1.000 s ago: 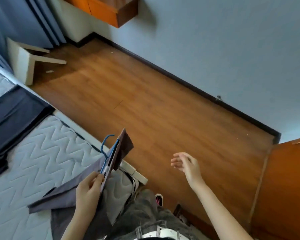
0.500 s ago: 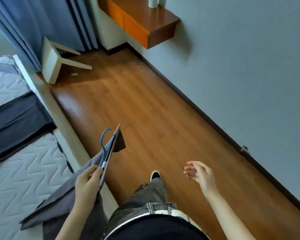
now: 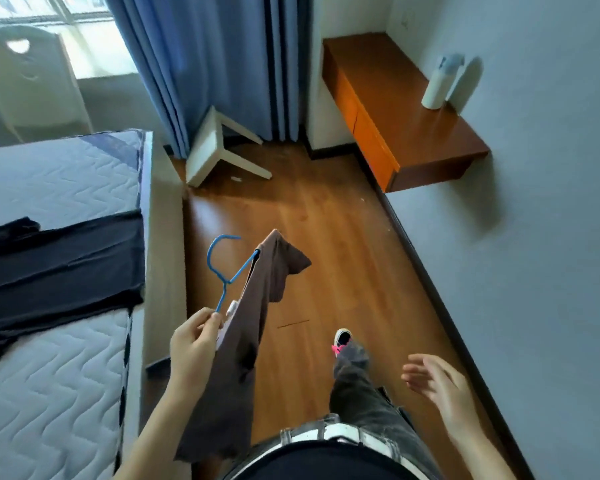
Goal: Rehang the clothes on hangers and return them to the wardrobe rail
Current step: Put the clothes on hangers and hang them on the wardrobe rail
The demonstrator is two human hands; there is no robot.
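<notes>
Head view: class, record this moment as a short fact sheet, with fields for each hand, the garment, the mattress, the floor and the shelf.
Left hand: pinches the blue hanger below its hook
Right hand: open, holding nothing
Brown garment: carried on the hanger, trailing down past the left forearm
Mattress: dark clothing lies across it
Floor: white stool tipped on its side by the curtain
Wall shelf: white bottle stands on it
Wardrobe rail: not in view
</notes>
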